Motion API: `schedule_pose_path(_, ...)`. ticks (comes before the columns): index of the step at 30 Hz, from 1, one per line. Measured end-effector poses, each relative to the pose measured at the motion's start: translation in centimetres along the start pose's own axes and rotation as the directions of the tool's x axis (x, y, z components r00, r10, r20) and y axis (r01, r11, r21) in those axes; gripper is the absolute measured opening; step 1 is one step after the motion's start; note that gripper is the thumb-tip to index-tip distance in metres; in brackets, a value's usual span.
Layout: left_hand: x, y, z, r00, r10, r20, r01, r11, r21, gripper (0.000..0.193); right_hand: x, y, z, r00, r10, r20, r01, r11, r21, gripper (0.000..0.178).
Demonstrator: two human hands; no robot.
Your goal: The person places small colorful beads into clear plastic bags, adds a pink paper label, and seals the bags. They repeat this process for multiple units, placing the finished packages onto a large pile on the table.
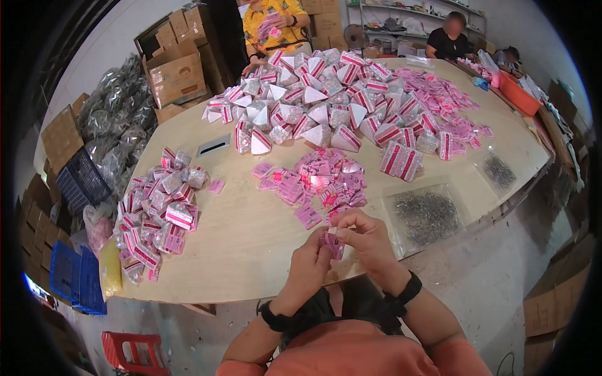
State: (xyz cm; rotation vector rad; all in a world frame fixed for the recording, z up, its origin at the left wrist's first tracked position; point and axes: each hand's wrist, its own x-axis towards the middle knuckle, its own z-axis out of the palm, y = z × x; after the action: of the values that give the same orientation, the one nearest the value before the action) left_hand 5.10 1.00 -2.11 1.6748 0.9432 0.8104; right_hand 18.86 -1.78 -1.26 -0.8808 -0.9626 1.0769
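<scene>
At the near edge of the desk (251, 250), the left hand (308, 266) and the right hand (367, 241) meet over a small pink card packet (333, 243). The packet sits between the two hands, pinched from both sides: the left fingers (323, 241) press together on its left edge, and the right fingers (345, 229) curl over its top and right side. Most of the packet is hidden by the fingers, so only a strip of pink shows. Each wrist wears a black band.

Just beyond the hands lies a loose heap of pink cards (316, 182). To the right of it rests a clear bag of small dark metal pieces (426, 216), with a smaller such bag (498, 170) farther right. On the left side of the desk is a pile of filled pink-and-white packets (157, 216).

Farther back, a large mound of pyramid-shaped packets (320, 100) covers the middle of the desk, with more pink cards (439, 100) spread to its right. At the far end, a person in a yellow top (274, 25) handles a packet, and another person in black (448, 41) sits beyond.
</scene>
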Motion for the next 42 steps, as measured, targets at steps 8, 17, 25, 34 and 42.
schedule_pose_path(8,-0.6,0.3,-0.4,0.983,0.173,-0.053,-0.171,0.985,0.038,0.025,0.4,0.4,-0.2,0.975,0.221,0.022,-0.213,0.906,0.367,0.005)
schedule_pose_path(17,0.6,1.5,-0.5,0.890,0.430,-0.154,-0.413,0.901,0.130,0.010,0.2,0.7,0.1,0.977,0.211,-0.001,-0.201,0.932,0.302,0.007)
schedule_pose_path(25,0.8,0.9,-0.6,0.856,0.483,-0.182,-0.427,0.861,0.277,0.004,0.1,0.3,0.0,0.965,0.234,0.122,-0.262,0.898,0.353,0.011)
schedule_pose_path(34,0.8,0.8,-1.2,0.891,0.438,-0.115,-0.403,0.883,0.241,0.009,-0.2,-0.6,0.0,0.949,0.274,0.157,-0.301,0.935,0.187,0.015)
schedule_pose_path(42,2.3,1.4,-3.5,0.894,0.181,0.410,-0.099,0.972,-0.214,0.044,-0.6,-0.5,-1.0,0.871,0.386,0.303,-0.444,0.882,0.155,0.021)
